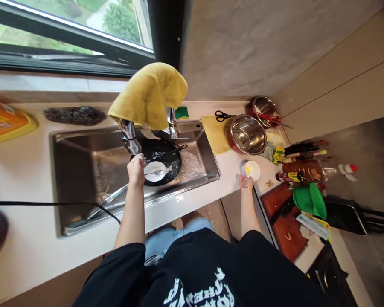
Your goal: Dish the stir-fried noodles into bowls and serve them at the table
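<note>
My left hand (pixel 136 169) is closed at the left side of a black pan (pixel 176 168) in the sink, just below the faucet head (pixel 132 145). What its fingers hold, if anything, is hidden. Inside the pan lie a small white dish (pixel 154 175) and a spoon (pixel 156 172). A dark handle (pixel 178 149) sticks out over the pan's upper right side. On the counter to the right, my right hand (pixel 245 182) grips the near-left side of a white bowl (pixel 254 170) with something yellow in it.
A yellow cloth (pixel 150 94) drapes over the faucet in the steel sink (pixel 77 170). Scissors (pixel 222 115) and metal pots (pixel 248 134) stand at the back right. Bottles (pixel 289 176) and a red-brown cutting board (pixel 288 230) are farther right. A black cord (pixel 51 203) crosses the sink's left side.
</note>
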A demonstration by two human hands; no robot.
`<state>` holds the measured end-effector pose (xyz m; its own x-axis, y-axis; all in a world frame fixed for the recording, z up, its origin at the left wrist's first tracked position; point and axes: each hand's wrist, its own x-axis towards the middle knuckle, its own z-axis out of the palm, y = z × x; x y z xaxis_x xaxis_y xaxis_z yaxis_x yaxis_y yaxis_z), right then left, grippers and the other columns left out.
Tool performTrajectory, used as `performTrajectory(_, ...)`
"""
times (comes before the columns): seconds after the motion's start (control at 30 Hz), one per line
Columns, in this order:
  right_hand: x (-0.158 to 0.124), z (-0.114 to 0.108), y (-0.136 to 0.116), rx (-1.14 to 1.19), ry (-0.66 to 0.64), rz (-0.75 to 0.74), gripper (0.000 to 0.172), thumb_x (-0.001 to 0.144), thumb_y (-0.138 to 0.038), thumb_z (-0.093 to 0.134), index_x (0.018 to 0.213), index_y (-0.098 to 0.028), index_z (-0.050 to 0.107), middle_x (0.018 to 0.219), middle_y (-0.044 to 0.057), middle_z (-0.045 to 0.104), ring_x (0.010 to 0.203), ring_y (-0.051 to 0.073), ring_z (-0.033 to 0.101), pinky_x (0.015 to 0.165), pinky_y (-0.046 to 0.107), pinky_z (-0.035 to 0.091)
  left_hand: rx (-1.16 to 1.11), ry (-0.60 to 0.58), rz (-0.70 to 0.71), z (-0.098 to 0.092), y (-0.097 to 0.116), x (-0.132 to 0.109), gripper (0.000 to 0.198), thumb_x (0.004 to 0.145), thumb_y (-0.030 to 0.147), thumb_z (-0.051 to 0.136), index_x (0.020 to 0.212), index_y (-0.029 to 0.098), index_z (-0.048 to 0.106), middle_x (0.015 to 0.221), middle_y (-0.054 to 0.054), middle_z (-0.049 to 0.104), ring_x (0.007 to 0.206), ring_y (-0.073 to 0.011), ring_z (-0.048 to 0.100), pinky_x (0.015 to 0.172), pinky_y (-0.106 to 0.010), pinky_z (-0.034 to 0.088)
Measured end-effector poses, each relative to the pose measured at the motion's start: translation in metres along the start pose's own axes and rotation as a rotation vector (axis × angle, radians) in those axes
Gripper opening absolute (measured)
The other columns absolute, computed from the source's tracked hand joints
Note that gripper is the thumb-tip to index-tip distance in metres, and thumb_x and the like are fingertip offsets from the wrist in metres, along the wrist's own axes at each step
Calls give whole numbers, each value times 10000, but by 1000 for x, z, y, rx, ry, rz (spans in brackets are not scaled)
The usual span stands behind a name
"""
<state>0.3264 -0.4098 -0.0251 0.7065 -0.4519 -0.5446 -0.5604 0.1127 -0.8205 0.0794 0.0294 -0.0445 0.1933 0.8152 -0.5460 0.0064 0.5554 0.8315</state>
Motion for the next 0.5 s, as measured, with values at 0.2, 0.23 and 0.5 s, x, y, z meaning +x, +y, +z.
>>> performTrajectory(0.2,-2,4,-2,28,48,-49,579,759,-133,403,1327,-199,312,1170,126,617,797,147,708,698,338,611,-138,-18,-230,13,-2,-40,131,835,192,510,878,158,629,922,-90,696,923,-148,670,841,-269,517)
performTrajectory(0.23,-9,3,1,18,27,-64,609,740,-129,427,1332,-206,314,1194,121,608,780,144,708,694,333,614,-149,-20,-250,14,-1,-45,128,835,193,520,888,159,632,970,-98,697,959,-153,667,858,-267,511)
performTrajectory(0.5,-124,95,72,-336,-804,-127,686,618,-130,572,1292,-200,471,975,56,681,711,182,702,640,355,624,-133,-9,-207,-9,4,-37,203,838,236,523,981,157,643,1053,-106,697,997,-165,666,869,-272,498)
